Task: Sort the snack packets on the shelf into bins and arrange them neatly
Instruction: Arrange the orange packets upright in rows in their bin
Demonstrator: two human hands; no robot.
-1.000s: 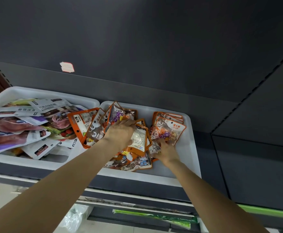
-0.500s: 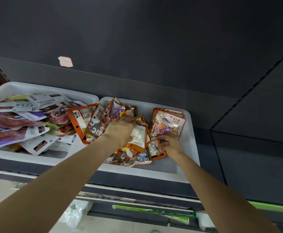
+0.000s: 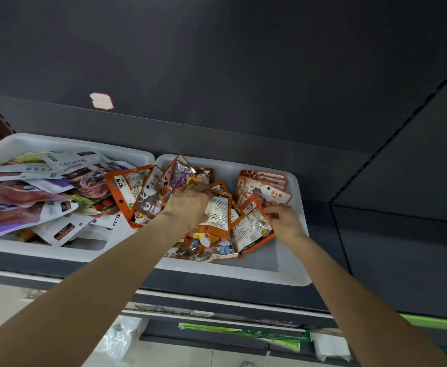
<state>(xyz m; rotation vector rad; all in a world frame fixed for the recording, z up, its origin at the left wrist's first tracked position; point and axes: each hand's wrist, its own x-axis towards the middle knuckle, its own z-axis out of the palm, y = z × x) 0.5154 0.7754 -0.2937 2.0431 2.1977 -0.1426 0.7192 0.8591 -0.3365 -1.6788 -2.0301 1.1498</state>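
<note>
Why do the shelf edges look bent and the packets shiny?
Head view: the wide-angle lens bows the shelf edge; overhead light puts glare on the glossy orange packets; the left hand looks slightly blurred; the back wall stays dim.

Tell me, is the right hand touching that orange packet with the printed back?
Touching. The head view shows the right hand with its fingers pinching the edge of the orange packet, no gap visible.
</note>
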